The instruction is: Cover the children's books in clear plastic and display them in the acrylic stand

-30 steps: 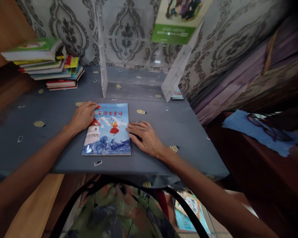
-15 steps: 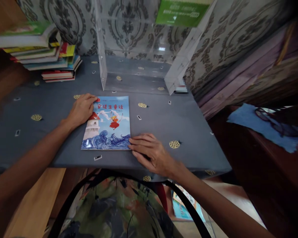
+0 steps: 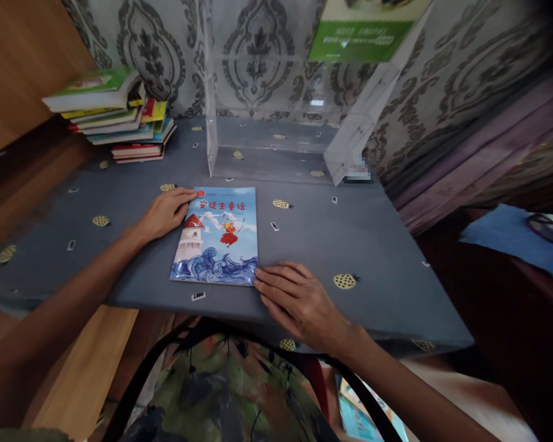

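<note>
A blue picture book (image 3: 216, 236) with red Chinese lettering, a white tower and curling waves on its cover lies closed and flat on the table. At its upper left edge rests my left hand (image 3: 168, 212), fingers stretched out and the tips touching the corner. My right hand (image 3: 299, 301) lies on the cloth by the lower right corner, its extended fingertips against the book's edge. Neither hand is wrapped round the book; parts of both thumbs are hard to see.
A grey cloth (image 3: 322, 233) with pineapple prints covers the table. Stacked books (image 3: 115, 116) stand at the back left. Behind the book is a clear acrylic rack (image 3: 271, 166) with a green-bottomed book (image 3: 359, 40) high in it. A blue cloth (image 3: 511, 239) with glasses lies at right.
The camera has turned somewhat left, so the whole scene sits farther right and a little lower in the picture. Both hands keep their places at the book's edges.
</note>
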The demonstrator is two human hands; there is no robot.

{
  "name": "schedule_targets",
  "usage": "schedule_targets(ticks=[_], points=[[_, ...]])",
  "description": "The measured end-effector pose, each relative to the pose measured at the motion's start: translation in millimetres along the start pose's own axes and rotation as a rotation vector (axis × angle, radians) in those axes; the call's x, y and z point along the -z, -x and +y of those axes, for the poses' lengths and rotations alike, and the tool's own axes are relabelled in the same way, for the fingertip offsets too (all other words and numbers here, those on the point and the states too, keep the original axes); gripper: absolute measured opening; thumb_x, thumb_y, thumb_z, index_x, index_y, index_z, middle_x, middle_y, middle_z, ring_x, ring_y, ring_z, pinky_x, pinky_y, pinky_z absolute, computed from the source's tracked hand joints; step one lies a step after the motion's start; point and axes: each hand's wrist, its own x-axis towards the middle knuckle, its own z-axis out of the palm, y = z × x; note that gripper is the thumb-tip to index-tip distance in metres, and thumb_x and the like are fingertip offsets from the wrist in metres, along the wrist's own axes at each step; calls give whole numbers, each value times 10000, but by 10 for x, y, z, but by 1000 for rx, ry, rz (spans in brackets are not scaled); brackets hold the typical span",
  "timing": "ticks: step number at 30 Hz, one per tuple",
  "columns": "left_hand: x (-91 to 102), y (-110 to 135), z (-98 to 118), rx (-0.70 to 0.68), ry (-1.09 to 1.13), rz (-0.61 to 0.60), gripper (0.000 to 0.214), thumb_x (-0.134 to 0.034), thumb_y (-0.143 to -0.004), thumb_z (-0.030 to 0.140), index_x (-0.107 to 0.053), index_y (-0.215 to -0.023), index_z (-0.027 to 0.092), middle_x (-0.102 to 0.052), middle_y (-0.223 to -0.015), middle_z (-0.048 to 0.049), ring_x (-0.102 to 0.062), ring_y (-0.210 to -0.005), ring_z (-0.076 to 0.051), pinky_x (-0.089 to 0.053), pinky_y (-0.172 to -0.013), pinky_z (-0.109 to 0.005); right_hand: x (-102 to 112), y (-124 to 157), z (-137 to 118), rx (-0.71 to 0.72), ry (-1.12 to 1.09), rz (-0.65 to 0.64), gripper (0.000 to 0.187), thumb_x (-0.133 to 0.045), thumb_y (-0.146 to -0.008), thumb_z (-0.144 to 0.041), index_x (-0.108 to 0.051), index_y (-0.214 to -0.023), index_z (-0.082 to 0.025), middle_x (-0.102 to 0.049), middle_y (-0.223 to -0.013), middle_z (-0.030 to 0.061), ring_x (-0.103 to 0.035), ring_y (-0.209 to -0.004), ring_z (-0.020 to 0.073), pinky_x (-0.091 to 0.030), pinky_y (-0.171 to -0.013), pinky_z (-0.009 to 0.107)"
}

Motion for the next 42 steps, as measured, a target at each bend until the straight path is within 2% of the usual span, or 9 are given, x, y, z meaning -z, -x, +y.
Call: schedule_targets(ticks=[8,17,22,26,32,36,42], points=[[151,408,159,-81,72,-32,439,-376,-957,168,-634,-1312,179,-652,-1335,-123,-621,-1217,-237,-503,-1045,-454,-3,-11,13,-2,-14,-1,315,-564,-940,-127,-716,-1204,-206,-757,-1169,81,-708,-1043,231,-553,-927,444],[280,876,371,-133,123,-37,433,-398,-970,140,-616,-1332,235,-655,-1335,-106,-625,-1218,-221,-498,-1037,-421,-10,-16,18,1,-25,16,266,-548,-963,-148,-727,-1151,-207,-762,-1150,84,-705,-1031,221,-549,-898,421],[385,1128,551,-230,144,-9,518,-417,-955,70,-541,-1413,276,-668,-1298,-102,-632,-1195,-217,-511,-1000,-404,-33,-1,22,-12,-42,26,256,-558,-961,-150,-718,-1155,-201,-762,-1148,85,-709,-1016,223,-553,-870,424],[451,1287,662,-243,166,-17,572,-440,-951,53,-486,-1461,308,-678,-1281,-98,-639,-1183,-223,-513,-990,-419,-33,-2,19,-20,-61,23,288,-562,-953,-147,-711,-1191,-214,-761,-1155,82,-708,-1020,228,-557,-873,433],[497,1400,743,-258,194,-21,588,-446,-958,57,-460,-1478,330,-696,-1264,-87,-657,-1170,-215,-514,-991,-420,-21,-3,22,-20,-64,12,323,-567,-946,-143,-703,-1228,-224,-765,-1142,74,-706,-1036,231,-553,-883,428],[499,1415,723,-263,150,-27,551,-446,-965,88,-489,-1459,329,-703,-1268,-73,-653,-1181,-224,-503,-1004,-433,-35,10,31,-28,-70,9,324,-561,-949,-150,-704,-1228,-230,-763,-1151,74,-702,-1052,232,-556,-884,428],[464,1374,724,-310,130,-47,579,-441,-967,79,-451,-1493,321,-692,-1280,-82,-640,-1180,-232,-499,-990,-439,-43,15,31,-16,-62,19,289,-562,-949,-148,-714,-1189,-199,-764,-1140,87,-699,-1055,239,-559,-896,436]])
